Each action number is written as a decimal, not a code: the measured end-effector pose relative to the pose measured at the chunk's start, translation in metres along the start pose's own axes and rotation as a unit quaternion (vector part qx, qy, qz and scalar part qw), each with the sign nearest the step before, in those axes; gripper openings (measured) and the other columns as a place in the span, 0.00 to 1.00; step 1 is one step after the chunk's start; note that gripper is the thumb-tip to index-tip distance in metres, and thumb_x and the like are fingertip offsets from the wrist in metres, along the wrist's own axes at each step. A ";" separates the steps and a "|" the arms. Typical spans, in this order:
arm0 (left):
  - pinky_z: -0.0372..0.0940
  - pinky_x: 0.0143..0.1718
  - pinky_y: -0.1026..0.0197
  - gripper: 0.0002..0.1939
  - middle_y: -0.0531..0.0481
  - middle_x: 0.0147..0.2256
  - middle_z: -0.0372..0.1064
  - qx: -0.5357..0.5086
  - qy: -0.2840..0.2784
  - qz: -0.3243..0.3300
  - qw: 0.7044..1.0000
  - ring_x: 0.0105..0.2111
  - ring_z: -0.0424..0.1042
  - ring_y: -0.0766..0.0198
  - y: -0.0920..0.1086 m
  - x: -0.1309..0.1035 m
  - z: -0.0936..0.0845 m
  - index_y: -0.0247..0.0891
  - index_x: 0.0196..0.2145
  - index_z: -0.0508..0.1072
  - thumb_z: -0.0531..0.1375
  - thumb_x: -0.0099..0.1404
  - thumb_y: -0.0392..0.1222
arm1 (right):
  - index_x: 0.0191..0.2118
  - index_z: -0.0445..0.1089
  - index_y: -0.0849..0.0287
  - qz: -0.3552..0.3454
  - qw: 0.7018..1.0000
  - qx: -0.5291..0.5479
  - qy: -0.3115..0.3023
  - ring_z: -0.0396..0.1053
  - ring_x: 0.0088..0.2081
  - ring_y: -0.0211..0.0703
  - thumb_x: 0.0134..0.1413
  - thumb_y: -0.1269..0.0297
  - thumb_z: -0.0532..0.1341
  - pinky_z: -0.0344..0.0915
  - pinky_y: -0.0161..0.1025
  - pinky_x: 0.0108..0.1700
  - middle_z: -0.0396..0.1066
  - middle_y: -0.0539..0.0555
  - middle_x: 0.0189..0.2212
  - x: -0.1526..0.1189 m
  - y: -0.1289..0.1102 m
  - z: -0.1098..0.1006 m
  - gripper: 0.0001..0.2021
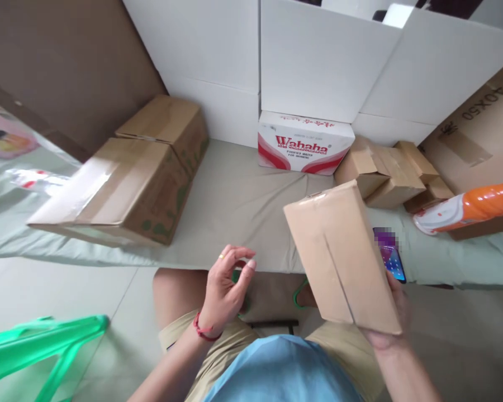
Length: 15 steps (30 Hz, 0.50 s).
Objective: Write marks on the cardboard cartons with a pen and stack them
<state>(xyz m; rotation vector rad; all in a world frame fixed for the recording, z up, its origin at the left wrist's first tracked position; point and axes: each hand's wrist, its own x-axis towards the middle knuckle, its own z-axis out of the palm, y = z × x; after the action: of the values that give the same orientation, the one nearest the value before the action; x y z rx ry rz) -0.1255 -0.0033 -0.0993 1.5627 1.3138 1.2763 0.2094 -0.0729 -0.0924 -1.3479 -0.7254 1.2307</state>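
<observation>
My right hand (392, 318) grips a small brown cardboard box (339, 262) from its right side and lower corner. Most of those fingers are hidden behind it. The box is tilted, raised above my lap and the table's front edge, with a seam down its near face. To the left, my left hand (228, 279) hovers over my lap by the table edge, with nothing visible in it. Its fingers are loosely bent, and a gap shows between thumb and forefinger. It wears a ring and a red string bracelet (205, 328).
Two taped cartons (109, 178) stand left on the cloth-covered table (230, 195). At the back is a white Wahaba-style "Wahaha" box (304, 142); small cartons (385, 167), a phone (390, 259) and an orange-white bottle (469, 206) lie right. A green stool (46, 335) stands lower left.
</observation>
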 end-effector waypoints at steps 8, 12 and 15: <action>0.69 0.65 0.34 0.55 0.35 0.69 0.60 -0.252 -0.187 -0.115 0.942 0.69 0.65 0.35 0.008 -0.022 0.010 0.58 0.76 0.56 0.69 0.59 0.77 | 0.47 0.83 0.49 -0.078 0.997 -0.009 0.006 0.84 0.50 0.65 0.64 0.44 0.62 0.79 0.65 0.55 0.83 0.55 0.29 0.001 0.007 -0.016 0.18; 0.57 0.73 0.32 0.54 0.35 0.72 0.58 -0.213 -0.154 -0.112 0.958 0.76 0.52 0.32 0.014 -0.020 0.010 0.51 0.75 0.59 0.69 0.61 0.76 | 0.66 0.74 0.46 -0.070 0.997 -0.012 0.028 0.79 0.59 0.67 0.63 0.42 0.62 0.73 0.70 0.63 0.85 0.59 0.46 0.000 0.007 -0.023 0.29; 0.54 0.75 0.35 0.49 0.37 0.72 0.60 -0.189 -0.118 -0.085 0.971 0.75 0.54 0.34 0.019 -0.020 0.005 0.48 0.71 0.67 0.72 0.60 0.72 | 0.75 0.64 0.46 -0.098 0.993 -0.059 -0.004 0.75 0.64 0.67 0.68 0.42 0.58 0.70 0.72 0.66 0.81 0.60 0.58 -0.001 0.003 -0.021 0.34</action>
<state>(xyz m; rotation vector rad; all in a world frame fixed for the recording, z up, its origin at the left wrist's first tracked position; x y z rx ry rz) -0.1151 -0.0264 -0.0874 1.2593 0.9647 1.1165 0.2283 -0.0811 -0.0988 -1.3331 -0.9257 1.0520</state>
